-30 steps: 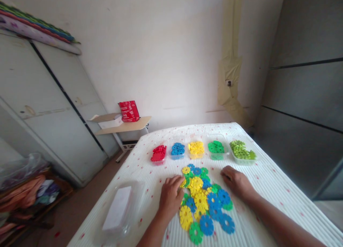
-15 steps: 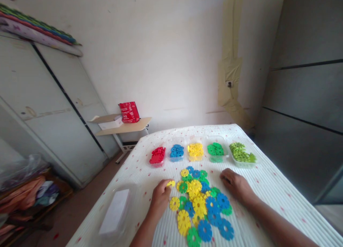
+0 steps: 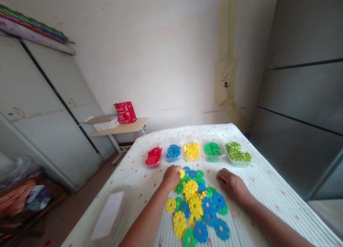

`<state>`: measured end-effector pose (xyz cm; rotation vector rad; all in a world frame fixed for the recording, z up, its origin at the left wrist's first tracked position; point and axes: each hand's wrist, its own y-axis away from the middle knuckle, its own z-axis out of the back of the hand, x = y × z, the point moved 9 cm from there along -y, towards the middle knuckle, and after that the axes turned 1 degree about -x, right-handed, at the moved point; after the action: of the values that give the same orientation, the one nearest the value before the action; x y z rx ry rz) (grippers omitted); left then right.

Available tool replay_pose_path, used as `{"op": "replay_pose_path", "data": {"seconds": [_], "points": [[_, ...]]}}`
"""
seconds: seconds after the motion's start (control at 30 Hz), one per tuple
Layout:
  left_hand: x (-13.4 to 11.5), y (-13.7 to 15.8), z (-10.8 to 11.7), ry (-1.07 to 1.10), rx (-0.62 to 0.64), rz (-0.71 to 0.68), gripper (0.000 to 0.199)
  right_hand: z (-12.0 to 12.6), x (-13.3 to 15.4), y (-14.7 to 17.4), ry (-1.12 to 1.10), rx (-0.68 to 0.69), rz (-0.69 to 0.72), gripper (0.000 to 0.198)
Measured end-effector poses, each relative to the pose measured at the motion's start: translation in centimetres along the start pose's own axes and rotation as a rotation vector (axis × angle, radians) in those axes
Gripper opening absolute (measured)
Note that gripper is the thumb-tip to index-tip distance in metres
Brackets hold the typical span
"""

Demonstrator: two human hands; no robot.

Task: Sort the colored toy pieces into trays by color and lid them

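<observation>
My left hand point(image 3: 172, 178) is at the upper left of a loose pile of flower-shaped plastic discs, its fingertips closed at a yellow notched disc point(image 3: 182, 173). The fingers partly hide that disc. Blue discs point(image 3: 210, 217), yellow discs point(image 3: 195, 206) and green discs point(image 3: 189, 237) lie overlapping in the pile. To the right of the pile my right hand point(image 3: 232, 184) rests on the tablecloth, fingers curled in, with nothing visible in them.
Behind the pile stand clear tubs in a row: red pieces point(image 3: 154, 156), blue pieces point(image 3: 173, 151), yellow pieces point(image 3: 192, 150), green pieces point(image 3: 212, 149) and light green pieces point(image 3: 237, 151). A white box point(image 3: 109, 215) sits at the left. A side table point(image 3: 120, 128) carries a red bag point(image 3: 125, 112).
My left hand, pinching a yellow disc, has moved forward and right to the pile's upper left. My right hand stays curled in place. The view has turned slightly right.
</observation>
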<state>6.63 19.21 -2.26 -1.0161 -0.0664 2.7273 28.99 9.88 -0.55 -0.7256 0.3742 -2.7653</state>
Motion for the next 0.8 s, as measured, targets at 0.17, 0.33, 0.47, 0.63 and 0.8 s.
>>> {"op": "replay_pose_path", "data": {"seconds": [0.17, 0.33, 0.47, 0.63, 0.8], "points": [[0.28, 0.12, 0.22, -0.037, 0.007, -0.023, 0.036, -0.03, -0.12, 0.08, -0.005, 0.001, -0.018, 0.019], [-0.01, 0.36, 0.27, -0.054, 0.027, -0.039, 0.036, -0.11, -0.14, 0.11, -0.016, 0.010, -0.021, 0.018], [0.06, 0.18, 0.02, -0.072, 0.057, -0.034, 0.036, -0.11, 0.02, 0.11, -0.006, 0.006, -0.003, 0.019], [-0.02, -0.25, -0.40, -0.075, 0.119, -0.041, 0.042, 0.06, 0.21, 0.19, 0.003, -0.001, 0.006, 0.019], [-0.41, -0.14, -0.35, -0.073, 0.140, -0.051, 0.033, 0.15, 0.28, 0.25, -0.001, 0.001, 0.007, 0.019]]}}
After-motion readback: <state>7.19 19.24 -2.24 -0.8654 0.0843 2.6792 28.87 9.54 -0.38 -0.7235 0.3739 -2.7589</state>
